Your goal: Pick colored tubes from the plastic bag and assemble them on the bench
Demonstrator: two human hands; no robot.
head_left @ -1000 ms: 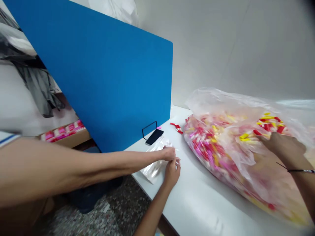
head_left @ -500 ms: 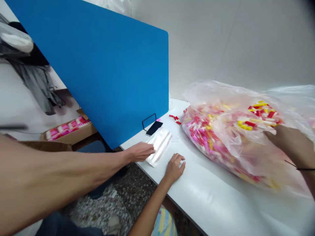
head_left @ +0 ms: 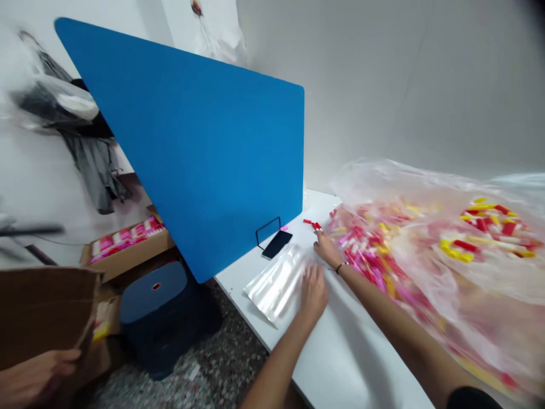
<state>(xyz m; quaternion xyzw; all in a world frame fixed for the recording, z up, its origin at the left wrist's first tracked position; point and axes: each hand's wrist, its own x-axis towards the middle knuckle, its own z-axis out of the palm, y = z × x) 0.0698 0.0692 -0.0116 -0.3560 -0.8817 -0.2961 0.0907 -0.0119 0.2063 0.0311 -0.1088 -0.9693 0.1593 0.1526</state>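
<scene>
My left hand (head_left: 314, 291) rests on the white table (head_left: 336, 335), its slightly blurred fingers stretched against the right edge of clear plastic sleeves (head_left: 276, 284). Nothing shows in its grasp. My right hand (head_left: 327, 250), with a thin dark bracelet on the wrist, reaches forward. Its fingertips touch or nearly touch a few small red-and-white sticks (head_left: 315, 226), and the thumb stands apart from the fingers. Right of that arm lies a large translucent bag (head_left: 409, 244) full of red, white, yellow and pink pieces.
A phone (head_left: 276, 244) lies by a black wire stand (head_left: 268, 230) against the blue partition (head_left: 204, 147). At lower left, a co-worker's hand (head_left: 42, 372) is on a cardboard box (head_left: 46, 307). A blue stool (head_left: 153, 289) and a box of pink packets (head_left: 128, 244) are beyond.
The co-worker's arm has withdrawn from the plastic sleeves. My right hand has moved left from the big bag to the loose sticks. My left hand has reached the sleeves. The view has shifted left.
</scene>
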